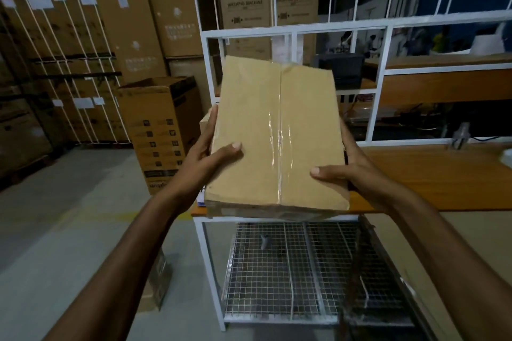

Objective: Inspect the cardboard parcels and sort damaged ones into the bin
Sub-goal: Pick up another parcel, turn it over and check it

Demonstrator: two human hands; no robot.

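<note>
A flat brown cardboard parcel fills the middle of the head view, its top face sealed by a strip of clear tape down the centre. It is held up in the air above the left end of the wooden table. My left hand grips its left edge with the thumb on top. On the opposite edge my right hand does the same. The top face looks slightly creased near the far edge. A tall open-topped cardboard box stands on the floor to the left.
A wire-mesh shelf lies under the table inside a white metal frame. White shelving rises behind the table. Stacked large cartons and wire-caged stock fill the back and left. Grey floor lies at the lower left.
</note>
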